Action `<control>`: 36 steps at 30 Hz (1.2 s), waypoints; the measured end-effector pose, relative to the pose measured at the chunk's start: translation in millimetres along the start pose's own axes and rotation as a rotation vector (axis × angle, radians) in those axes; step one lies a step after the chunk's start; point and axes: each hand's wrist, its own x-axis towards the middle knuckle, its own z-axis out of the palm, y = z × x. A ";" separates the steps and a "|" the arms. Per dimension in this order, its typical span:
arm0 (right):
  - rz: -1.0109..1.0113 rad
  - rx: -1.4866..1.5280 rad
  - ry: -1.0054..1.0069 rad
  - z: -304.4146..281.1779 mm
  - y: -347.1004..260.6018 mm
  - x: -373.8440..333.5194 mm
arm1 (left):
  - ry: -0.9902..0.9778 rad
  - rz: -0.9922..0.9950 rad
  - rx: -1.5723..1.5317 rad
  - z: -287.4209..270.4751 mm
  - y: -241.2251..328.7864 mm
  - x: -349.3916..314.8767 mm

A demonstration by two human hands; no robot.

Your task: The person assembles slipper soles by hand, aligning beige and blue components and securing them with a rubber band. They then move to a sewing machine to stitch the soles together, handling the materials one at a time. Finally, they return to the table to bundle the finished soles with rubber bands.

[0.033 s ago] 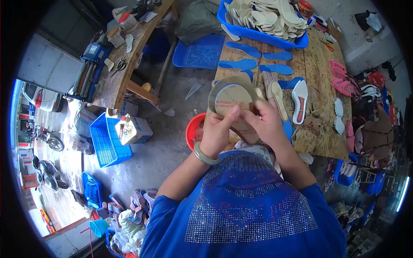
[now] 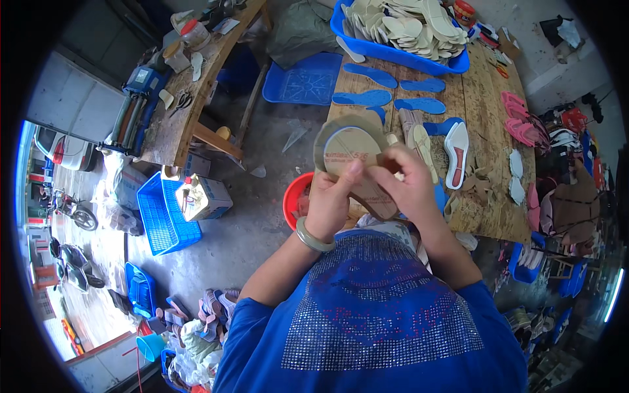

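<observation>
In front of my chest I hold a tan shoe insole (image 2: 350,143) with red print and a wide grey-olive border around its rounded end. My left hand (image 2: 329,204) is closed on its left side, thumb pressed on the printed face. At the opposite edge, my right hand (image 2: 409,182) has its fingers bent, thumb lying across the insole; fingers under it are hidden. Just beyond, on the wooden table (image 2: 481,98), lie several blue insoles (image 2: 372,98), a cream insole (image 2: 422,149) and a white-rimmed sole (image 2: 456,156).
A blue tub (image 2: 393,56) heaped with pale insoles stands at the table's far end. Pink sandals (image 2: 517,116) lie along the right edge. A red bucket (image 2: 293,203) is beside the table on the left. Farther left are a blue crate (image 2: 167,223) and a workbench (image 2: 173,124).
My right hand has shifted slightly up and right along the insole's edge, its fingers lifting and curling. The left hand keeps its grip almost unmoved.
</observation>
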 end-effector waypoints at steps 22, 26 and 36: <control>0.309 0.606 0.082 8.1 11.7 17.3 | 0.082 0.116 -0.105 12.5 0.5 0.6; 0.225 0.529 0.159 14.5 6.4 18.9 | 0.143 0.145 -0.125 13.2 -3.6 4.8; -0.242 -0.055 0.303 28.9 16.5 21.9 | 0.226 0.133 -0.110 9.5 -1.4 14.8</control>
